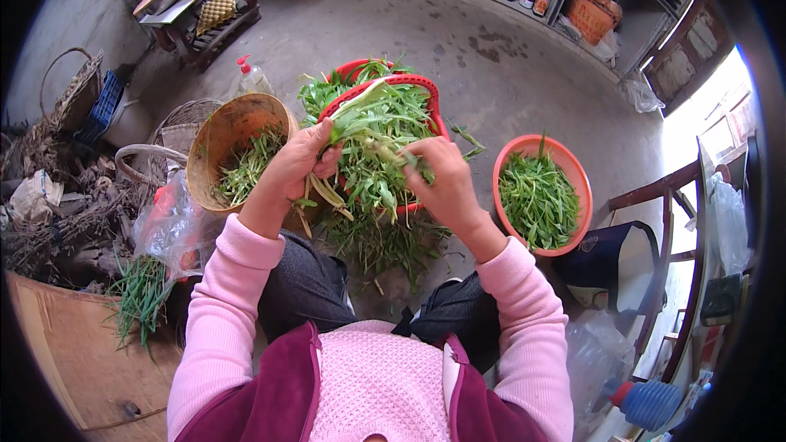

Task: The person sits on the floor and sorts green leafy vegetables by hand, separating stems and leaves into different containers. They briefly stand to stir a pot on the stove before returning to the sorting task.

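My left hand (307, 156) grips a bunch of leafy green stems (359, 123), with some yellowed leaves (331, 196) hanging below the fingers. At the other end of the bunch, my right hand (439, 175) has thumb and fingers pinched together on a bit of the greens. Both hands are above a red plastic basket (437, 107) heaped with the same leafy greens (384, 181). To the left is a tan bucket (202, 166) with trimmed greens (252, 166) inside. A coral-pink basin (587, 187) full of green leaves (540, 202) stands at the right.
Loose greens (387, 248) lie on the floor between my feet. Plastic bags (175, 227), spring onions (141, 294) and dry brushwood (73, 239) are at left. A pump bottle (253, 80) stands behind the bucket. A dark blue bag (605, 264) and wooden chair frame (663, 196) are at right.
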The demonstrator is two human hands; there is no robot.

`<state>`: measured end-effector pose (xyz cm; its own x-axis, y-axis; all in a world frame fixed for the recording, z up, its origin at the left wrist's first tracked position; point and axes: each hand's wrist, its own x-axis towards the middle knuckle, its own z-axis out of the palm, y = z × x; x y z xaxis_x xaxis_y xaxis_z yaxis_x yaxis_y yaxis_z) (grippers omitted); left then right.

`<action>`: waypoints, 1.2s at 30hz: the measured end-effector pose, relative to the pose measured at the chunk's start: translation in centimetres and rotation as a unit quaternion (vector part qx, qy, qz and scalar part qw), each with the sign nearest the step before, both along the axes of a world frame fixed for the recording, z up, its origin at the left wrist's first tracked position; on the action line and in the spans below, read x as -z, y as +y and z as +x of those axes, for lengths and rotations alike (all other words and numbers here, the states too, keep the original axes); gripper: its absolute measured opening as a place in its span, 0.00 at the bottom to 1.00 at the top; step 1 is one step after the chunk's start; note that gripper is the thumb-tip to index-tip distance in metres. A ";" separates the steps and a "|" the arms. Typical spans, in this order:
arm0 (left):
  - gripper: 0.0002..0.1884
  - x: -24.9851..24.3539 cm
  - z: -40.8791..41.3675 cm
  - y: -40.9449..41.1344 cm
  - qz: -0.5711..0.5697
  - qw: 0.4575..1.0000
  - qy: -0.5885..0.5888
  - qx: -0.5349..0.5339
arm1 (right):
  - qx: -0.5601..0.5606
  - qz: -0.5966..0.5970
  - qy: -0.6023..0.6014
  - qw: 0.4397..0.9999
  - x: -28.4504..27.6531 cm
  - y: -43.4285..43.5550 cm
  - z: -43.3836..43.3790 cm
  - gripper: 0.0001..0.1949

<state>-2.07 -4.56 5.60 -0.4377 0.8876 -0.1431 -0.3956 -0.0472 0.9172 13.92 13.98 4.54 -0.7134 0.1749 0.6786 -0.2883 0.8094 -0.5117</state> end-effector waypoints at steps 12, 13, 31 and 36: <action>0.22 -1.0 1.6 1.0 -0.045 0.996 0.056 -0.053 | 0.067 0.079 0.062 0.993 -1.8 1.5 1.3 0.17; 0.21 -1.0 2.2 1.3 -0.048 0.995 0.069 -0.055 | 0.065 0.089 0.096 0.989 -2.1 1.2 1.2 0.19; 0.13 0.3 4.2 4.3 -0.102 0.952 0.284 -0.058 | 0.015 -0.281 -0.015 0.959 -1.0 2.2 0.8 0.03; 0.15 -0.5 2.4 2.4 -0.077 0.984 0.138 -0.081 | 0.128 -0.324 0.016 0.937 0.0 14.3 5.1 0.08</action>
<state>0.31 -2.17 6.05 -0.6134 0.7796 -0.1260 -0.1296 0.0580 0.9899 19.01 28.31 4.57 -0.5724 0.7204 0.3916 -0.1514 0.3765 -0.9140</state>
